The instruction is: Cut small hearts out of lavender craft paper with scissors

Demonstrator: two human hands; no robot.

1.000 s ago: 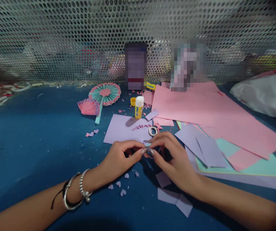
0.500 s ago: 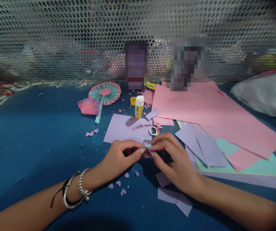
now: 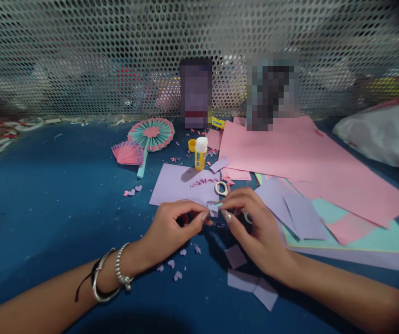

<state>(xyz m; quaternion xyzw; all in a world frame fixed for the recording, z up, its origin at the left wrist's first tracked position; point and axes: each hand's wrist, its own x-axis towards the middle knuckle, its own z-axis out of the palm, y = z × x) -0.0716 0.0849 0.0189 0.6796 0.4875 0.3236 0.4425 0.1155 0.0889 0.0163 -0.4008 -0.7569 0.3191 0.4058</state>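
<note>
Between my two hands is a small folded lavender paper piece (image 3: 213,211), with a pale blue bit at its upper right. My left hand (image 3: 176,220) pinches its left edge between thumb and forefinger. On the other side, the fingertips of my right hand (image 3: 251,227) close on its right edge; the exact contact is partly hidden. Just beyond the fingers lie scissors (image 3: 221,188), one ring showing and the rest mostly covered by my right hand. A lavender sheet (image 3: 171,185) with dark pink scribble lies under that spot. Small lavender paper hearts (image 3: 177,275) are scattered nearer me.
An upright glue stick (image 3: 200,155) stands beside its yellow cap (image 3: 192,145). Pleated paper fans (image 3: 140,132) lie at the back left. Large pink sheets (image 3: 289,148) and coloured scraps cover the right. Behind runs a perforated metal panel (image 3: 116,41); a plastic bag (image 3: 383,134) sits far right.
The paper piece has turned so more of its lavender face shows. My right fingers have shifted slightly right, its thumb lifting higher. My left hand has barely moved.
</note>
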